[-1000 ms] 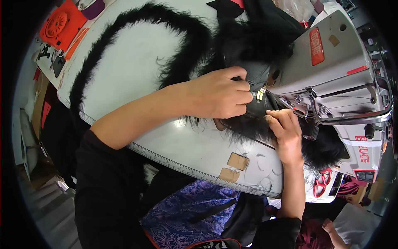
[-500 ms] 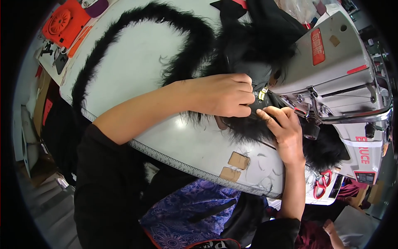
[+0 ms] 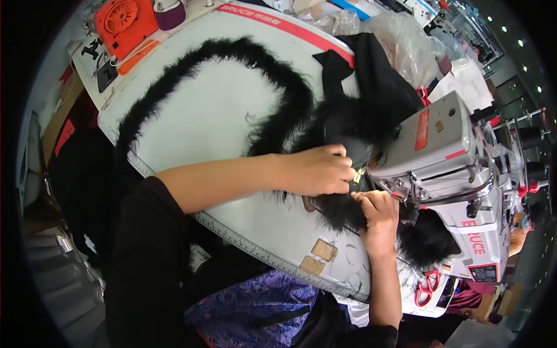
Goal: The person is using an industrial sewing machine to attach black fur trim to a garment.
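Observation:
Black fabric (image 3: 354,149) edged with long black fur lies under the needle area of a white sewing machine (image 3: 447,130). My left hand (image 3: 325,170) is closed on the fabric just left of the lit presser foot (image 3: 358,176), knuckles up. Nearer to me, my right hand (image 3: 379,217) pinches the fur-edged cloth between thumb and fingers, in front of the foot. From the piece, a fluffy black fur strip (image 3: 194,62) loops out across the table to the left. The needle and the seam are too small to make out, and my fingers partly cover the cloth.
A ruler strip (image 3: 249,246) runs along the white table's (image 3: 203,116) front edge. Two tan patches (image 3: 323,250) sit near it. Red-handled scissors (image 3: 427,288) lie right of my right forearm. Clear plastic bags (image 3: 400,49) pile up behind; an orange device (image 3: 123,22) stands far left.
The whole view has shifted, so more of the table's far side shows and my hands sit lower in the picture. My right fingers are drawn closer together on the cloth. Both hands stay by the presser foot.

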